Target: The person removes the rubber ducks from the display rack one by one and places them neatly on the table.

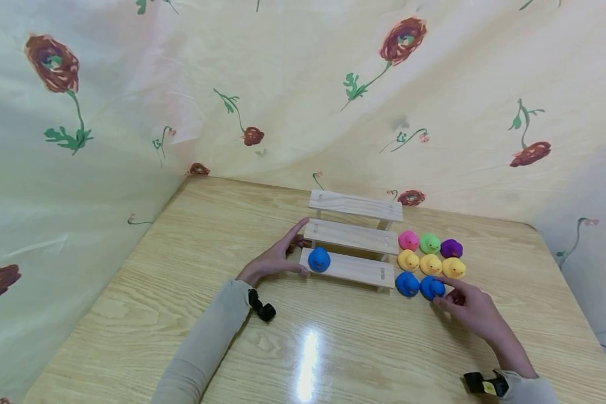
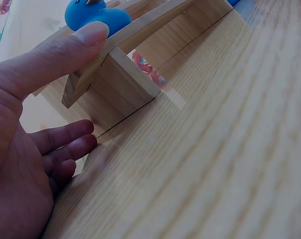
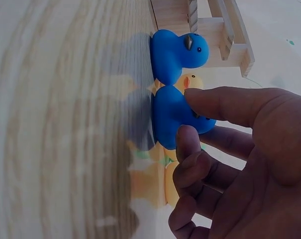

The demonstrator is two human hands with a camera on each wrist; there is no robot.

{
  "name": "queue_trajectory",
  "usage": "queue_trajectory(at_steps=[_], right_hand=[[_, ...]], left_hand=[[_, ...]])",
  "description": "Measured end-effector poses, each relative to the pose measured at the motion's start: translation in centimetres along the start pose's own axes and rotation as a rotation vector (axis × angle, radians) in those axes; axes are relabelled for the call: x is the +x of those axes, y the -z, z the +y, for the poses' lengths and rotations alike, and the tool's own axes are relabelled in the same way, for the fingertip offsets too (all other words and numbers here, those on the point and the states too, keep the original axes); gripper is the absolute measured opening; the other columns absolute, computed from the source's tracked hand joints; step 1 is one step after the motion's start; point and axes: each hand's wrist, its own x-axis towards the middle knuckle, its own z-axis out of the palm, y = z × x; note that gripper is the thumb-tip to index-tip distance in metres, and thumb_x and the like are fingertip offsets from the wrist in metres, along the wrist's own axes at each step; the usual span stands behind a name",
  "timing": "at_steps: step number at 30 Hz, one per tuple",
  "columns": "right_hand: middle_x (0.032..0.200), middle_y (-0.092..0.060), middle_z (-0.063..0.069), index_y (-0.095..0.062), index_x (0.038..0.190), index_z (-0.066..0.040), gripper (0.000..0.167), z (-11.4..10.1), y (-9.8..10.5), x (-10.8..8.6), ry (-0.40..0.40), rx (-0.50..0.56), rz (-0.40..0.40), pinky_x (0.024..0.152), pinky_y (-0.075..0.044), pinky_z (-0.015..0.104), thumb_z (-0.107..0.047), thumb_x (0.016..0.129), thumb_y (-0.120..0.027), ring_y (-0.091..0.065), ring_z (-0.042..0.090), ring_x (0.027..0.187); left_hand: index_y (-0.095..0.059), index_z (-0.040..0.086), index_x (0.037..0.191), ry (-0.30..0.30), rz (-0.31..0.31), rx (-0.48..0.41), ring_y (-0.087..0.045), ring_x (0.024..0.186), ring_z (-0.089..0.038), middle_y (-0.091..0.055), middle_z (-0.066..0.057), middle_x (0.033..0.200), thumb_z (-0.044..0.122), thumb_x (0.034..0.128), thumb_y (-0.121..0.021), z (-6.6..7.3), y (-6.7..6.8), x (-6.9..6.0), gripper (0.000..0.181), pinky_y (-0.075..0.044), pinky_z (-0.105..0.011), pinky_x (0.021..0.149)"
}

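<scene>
A three-step wooden stand [image 1: 350,237] stands on the table, with one blue rubber duck [image 1: 319,260] on the left of its lowest step. My left hand [image 1: 275,259] is spread at the stand's left end. In the left wrist view its thumb [image 2: 65,55] rests on the lowest step's edge beside the duck, the other fingers near the tabletop. My right hand [image 1: 472,308] pinches a second blue rubber duck [image 3: 170,117] between thumb and fingers; that duck is on the table. Another blue duck [image 3: 167,57] sits right against it.
Behind the blue ducks, three yellow ducks [image 1: 431,265] form a row. Farther back sit a pink duck [image 1: 408,240], a green duck [image 1: 430,243] and a purple duck [image 1: 451,248]. Flowered cloth [image 1: 283,84] hangs along the back and sides of the wooden table [image 1: 207,224].
</scene>
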Motion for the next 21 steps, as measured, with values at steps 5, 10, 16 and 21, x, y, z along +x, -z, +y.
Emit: queue_trajectory(at_steps=[5,10,16,21], right_hand=[[0.079,-0.065,0.005,-0.055,0.137,0.002,0.050,0.0,0.1,-0.1,0.013,-0.002,0.019,0.052,-0.042,0.023,-0.019,0.094,-0.069,-0.049,0.004,0.062],[0.078,-0.064,0.003,-0.056,0.135,0.003,0.052,-0.3,0.2,-0.3,0.035,-0.029,0.076,0.051,-0.040,0.022,-0.022,0.093,-0.072,-0.048,0.002,0.062],[0.073,-0.060,0.001,-0.058,0.132,0.003,0.047,-1.2,0.4,-0.4,0.091,-0.050,0.151,0.049,-0.037,0.022,-0.019,0.092,-0.072,-0.044,0.001,0.060],[0.073,-0.057,0.000,-0.060,0.129,0.001,0.044,-2.4,0.5,-0.6,0.131,-0.067,0.212,0.050,-0.033,0.021,-0.016,0.091,-0.074,-0.040,0.000,0.060]], left_hand=[[-0.004,0.049,0.158,-0.004,0.002,-0.004,-0.032,0.148,-0.030,-0.030,-0.007,0.162,0.024,0.0774,-0.088,0.0,-0.1,0.0,0.119,-0.021,-0.057,0.123],[-0.004,0.051,0.157,-0.004,0.004,-0.007,-0.032,0.149,-0.029,-0.027,-0.005,0.164,0.024,0.0773,-0.088,0.0,0.0,0.0,0.119,-0.021,-0.057,0.124],[-0.004,0.050,0.158,-0.005,0.005,-0.004,-0.033,0.148,-0.029,-0.027,-0.005,0.164,0.023,0.0771,-0.088,0.0,0.0,0.0,0.119,-0.022,-0.056,0.123],[-0.004,0.048,0.158,-0.005,0.003,-0.002,-0.032,0.148,-0.030,-0.028,-0.006,0.163,0.026,0.0768,-0.088,0.0,0.0,0.0,0.119,-0.022,-0.056,0.123]])
